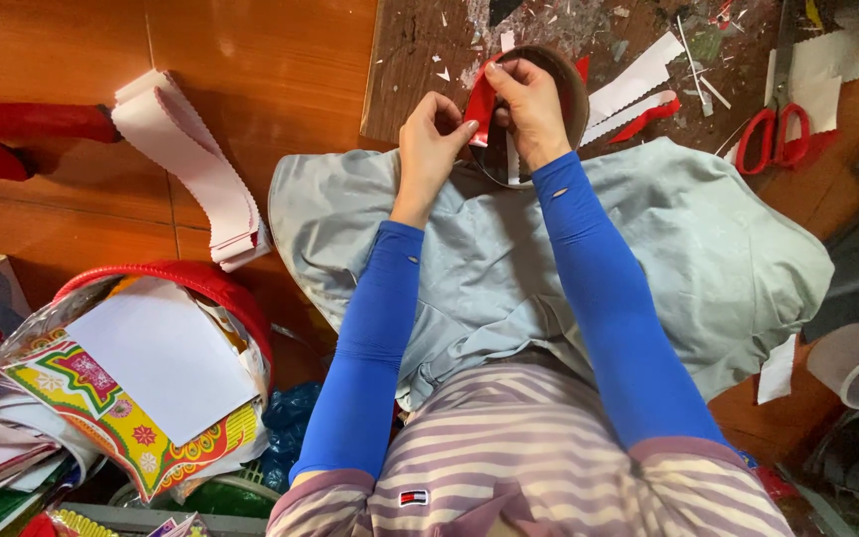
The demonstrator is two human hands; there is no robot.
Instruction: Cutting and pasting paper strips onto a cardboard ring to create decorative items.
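Just beyond the far edge of the grey cloth point(509, 259) spread over my lap, I am holding a small red paper piece point(480, 102) between both hands. It is lying pinched right at my fingertips, its long axis running roughly up and away from me, tilted a little toward the right. My right hand point(534, 109) is sitting over its top end, thumb and forefinger closed on the upper edge; my left hand point(432, 139) is closing its fingers on the lower left edge, so both are gripping it, neither hand open. The right hand is reaching slightly farther out; the left is nearer to me.

The piece is looking glossy, bright red, folded or curled, with a paler underside I cannot make out clearly. It is resting against a brown curved cardboard band point(574, 89), which is arching behind my right hand.

Past the cloth, a scarred wooden board point(420, 60) is carrying paper scraps and white scalloped strips point(638, 85). To the right of the cloth, red-handled scissors point(773, 134) are lying. To its left, a stack of white strips point(196, 169) is fanning out, and a red basket point(191, 278) of coloured printed paper is standing nearer me.
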